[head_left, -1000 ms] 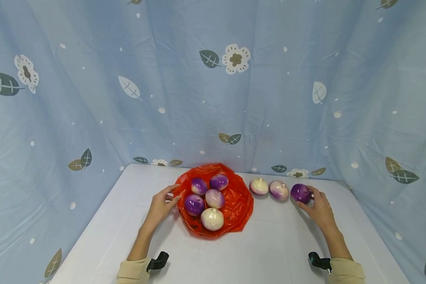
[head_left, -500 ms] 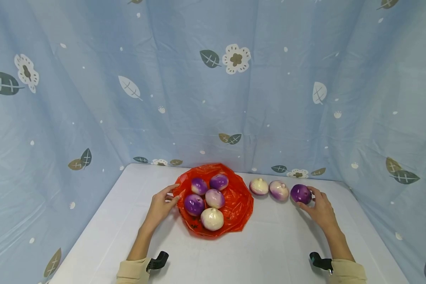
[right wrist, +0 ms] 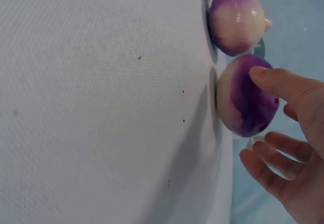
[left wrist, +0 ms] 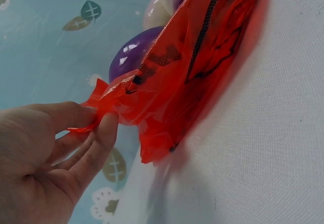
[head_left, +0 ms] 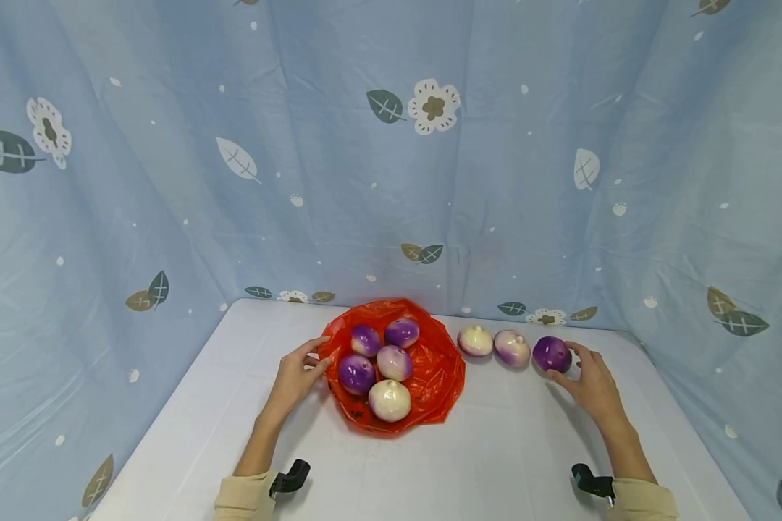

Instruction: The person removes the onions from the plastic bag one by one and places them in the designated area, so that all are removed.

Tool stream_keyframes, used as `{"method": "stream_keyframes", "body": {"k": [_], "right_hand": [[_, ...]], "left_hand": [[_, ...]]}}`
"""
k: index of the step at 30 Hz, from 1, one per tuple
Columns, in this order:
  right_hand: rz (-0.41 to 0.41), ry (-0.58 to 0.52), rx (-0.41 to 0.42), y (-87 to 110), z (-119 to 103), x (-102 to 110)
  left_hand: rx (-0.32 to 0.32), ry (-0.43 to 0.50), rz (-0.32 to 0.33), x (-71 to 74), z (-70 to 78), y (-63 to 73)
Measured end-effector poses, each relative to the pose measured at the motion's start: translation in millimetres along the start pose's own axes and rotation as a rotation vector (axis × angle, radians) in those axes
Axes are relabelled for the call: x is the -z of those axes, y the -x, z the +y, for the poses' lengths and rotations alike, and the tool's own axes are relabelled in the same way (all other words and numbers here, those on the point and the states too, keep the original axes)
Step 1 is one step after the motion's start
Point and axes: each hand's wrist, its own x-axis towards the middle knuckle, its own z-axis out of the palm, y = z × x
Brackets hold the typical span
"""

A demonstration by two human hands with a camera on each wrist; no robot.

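My left hand pinches the left edge of a red plastic bag between thumb and fingers. Several glossy purple-and-white turnips, one of them mostly white, sit in the spread bag. In the left wrist view the thin red film runs from the fingertips. At the right, my right hand is beside a dark purple turnip on the table. Its thumb overlaps this turnip in the right wrist view, while the other fingers are spread loosely beside it.
Two paler turnips, one whitish and one pink-purple, stand in a row between the bag and the dark one. A white cloth covers the table. Behind it hangs a blue patterned curtain.
My right hand has shifted slightly to the right, its fingers easing off the dark purple turnip, which stays put. The left hand and the bag have not moved.
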Motion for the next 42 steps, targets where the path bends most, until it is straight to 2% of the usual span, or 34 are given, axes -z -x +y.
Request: {"method": "stream_keyframes", "body": {"k": [16, 26, 42], "right_hand": [[0.029, 0.020, 0.033, 3.8, -13.9, 10.1], [0.072, 0.011, 0.147, 5.8, -30.0, 13.9], [0.025, 0.002, 0.209, 11.5, -57.2, 4.4]], "left_hand": [[0.014, -0.006, 0.003, -0.3, -0.4, 0.6], [0.004, -0.005, 0.001, 1.1, -0.1, 1.2], [0.027, -0.011, -0.006, 1.8, 2.8, 1.0]]}}
